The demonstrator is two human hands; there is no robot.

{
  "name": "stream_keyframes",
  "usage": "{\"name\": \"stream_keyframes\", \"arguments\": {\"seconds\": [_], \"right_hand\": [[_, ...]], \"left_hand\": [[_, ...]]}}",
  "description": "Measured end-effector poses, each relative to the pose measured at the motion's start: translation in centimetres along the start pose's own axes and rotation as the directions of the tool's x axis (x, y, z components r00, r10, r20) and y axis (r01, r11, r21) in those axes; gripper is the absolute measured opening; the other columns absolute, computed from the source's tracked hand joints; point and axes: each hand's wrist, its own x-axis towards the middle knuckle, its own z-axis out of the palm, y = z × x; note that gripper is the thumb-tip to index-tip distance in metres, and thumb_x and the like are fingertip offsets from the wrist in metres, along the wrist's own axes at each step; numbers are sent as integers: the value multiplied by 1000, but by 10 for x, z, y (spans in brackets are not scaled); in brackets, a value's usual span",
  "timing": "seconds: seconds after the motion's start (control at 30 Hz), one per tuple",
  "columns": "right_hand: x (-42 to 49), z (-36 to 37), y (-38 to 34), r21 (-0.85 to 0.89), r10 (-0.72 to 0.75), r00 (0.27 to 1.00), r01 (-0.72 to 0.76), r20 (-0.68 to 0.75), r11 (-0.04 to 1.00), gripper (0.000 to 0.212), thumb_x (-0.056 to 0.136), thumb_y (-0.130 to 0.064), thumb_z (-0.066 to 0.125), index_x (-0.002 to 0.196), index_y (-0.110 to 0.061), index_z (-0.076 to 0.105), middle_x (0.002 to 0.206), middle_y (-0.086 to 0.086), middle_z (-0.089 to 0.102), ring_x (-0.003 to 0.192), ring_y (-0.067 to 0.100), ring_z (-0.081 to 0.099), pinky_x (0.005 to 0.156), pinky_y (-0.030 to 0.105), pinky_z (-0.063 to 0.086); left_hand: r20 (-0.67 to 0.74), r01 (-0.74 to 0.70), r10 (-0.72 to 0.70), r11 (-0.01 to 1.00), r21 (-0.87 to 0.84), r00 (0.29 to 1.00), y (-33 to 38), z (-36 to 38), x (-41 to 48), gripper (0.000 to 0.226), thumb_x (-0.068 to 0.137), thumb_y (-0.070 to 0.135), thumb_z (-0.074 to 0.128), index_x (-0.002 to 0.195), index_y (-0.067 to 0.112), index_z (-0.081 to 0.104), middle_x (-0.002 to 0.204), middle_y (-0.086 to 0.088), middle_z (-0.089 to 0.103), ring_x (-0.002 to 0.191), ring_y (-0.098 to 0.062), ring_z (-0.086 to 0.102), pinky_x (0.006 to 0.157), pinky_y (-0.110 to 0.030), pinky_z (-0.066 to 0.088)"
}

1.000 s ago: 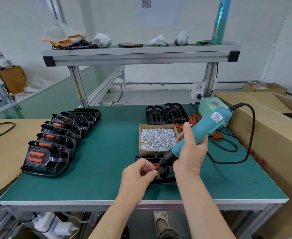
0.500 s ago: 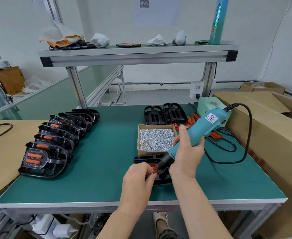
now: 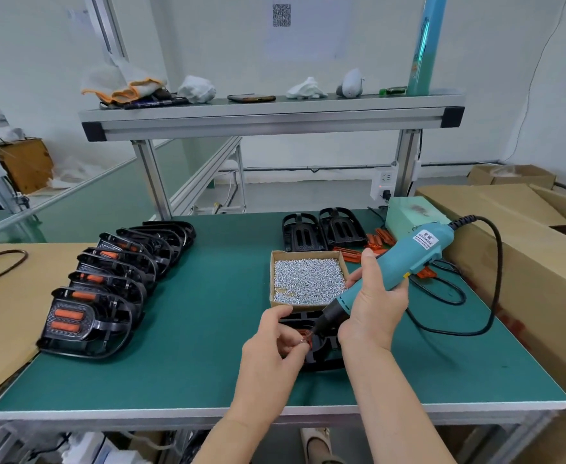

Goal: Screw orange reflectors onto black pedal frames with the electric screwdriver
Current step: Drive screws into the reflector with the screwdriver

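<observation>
A black pedal frame [image 3: 321, 358] lies on the green table near its front edge, mostly hidden by my hands. My right hand [image 3: 373, 304] grips the teal electric screwdriver [image 3: 405, 261], tilted with its black tip down on an orange reflector [image 3: 306, 339] in the frame. My left hand [image 3: 273, 346] pinches at the reflector right beside the tip. Just behind stands a cardboard box of silver screws [image 3: 308, 279].
A row of several finished pedals with orange reflectors [image 3: 107, 289] lines the table's left side. Two bare black frames [image 3: 323, 232] and loose orange reflectors [image 3: 378, 241] sit at the back right beside a pale green box [image 3: 412, 212]. The screwdriver's black cord [image 3: 469, 316] loops on the right.
The screwdriver tip has come down onto the reflector in the frame. My left hand stays pinched at the same spot.
</observation>
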Motion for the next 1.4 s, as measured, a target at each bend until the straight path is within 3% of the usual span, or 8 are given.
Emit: {"name": "stream_keyframes", "arguments": {"seconds": [0.17,0.47,0.67,0.77,0.9,1.13,1.27,1.4], "right_hand": [[4,0,3,4,32,999,-32,-10,999,21,88,-23,74,95,-19,54,58,-5,56,52,9,51,50,19,47],[9,4,14,-40,5,1000,-5,0,999,21,89,-20,73,93,-18,53,53,-8,55,48,7,51,49,17,46],[15,12,16,-30,-45,998,46,36,998,21,89,-16,73,89,-18,53,56,-4,55,48,8,50,50,18,46],[22,17,15,-33,-107,992,110,70,993,20,89,-16,73,88,-19,54,57,-5,55,48,9,50,51,22,47],[28,21,20,-86,-189,974,201,128,976,18,81,-27,75,86,-24,58,64,0,58,53,15,53,55,28,47],[22,21,36,-247,-212,955,260,208,933,21,75,-45,75,80,-33,58,71,8,58,61,27,54,60,42,50],[21,17,41,-266,-211,944,278,254,923,15,78,-43,75,80,-41,61,72,5,59,61,22,56,58,37,50],[22,14,44,-267,-215,943,281,252,922,21,78,-43,75,85,-31,60,71,7,59,60,22,56,58,36,50]], "left_hand": [[87,23,-13,993,-112,996,-4,-11,6,49,88,-1,63,127,27,51,83,5,72,89,-10,67,88,-22,48],[81,-151,145,986,75,986,-10,-6,9,63,88,-1,62,116,52,42,83,13,65,86,-8,63,78,-9,43],[87,-156,145,978,137,986,-22,-6,17,64,86,4,65,120,53,41,91,16,66,90,-2,61,80,-5,40],[43,-159,153,959,233,987,-36,-11,20,48,86,11,65,125,38,53,99,19,65,96,-1,57,86,-15,41],[93,-284,269,888,361,959,-52,-9,20,19,88,29,63,101,28,76,100,18,66,102,-10,54,93,-37,44],[138,-296,262,874,386,955,-59,-4,21,23,91,36,59,97,28,79,105,12,63,103,-10,53,94,-36,43],[132,-295,265,875,382,955,-60,-4,22,23,91,35,58,95,28,80,105,12,62,102,-10,53,94,-36,44],[127,-291,262,877,382,957,-61,-4,22,23,91,35,58,95,27,80,105,12,62,102,-10,52,94,-37,45]]}}
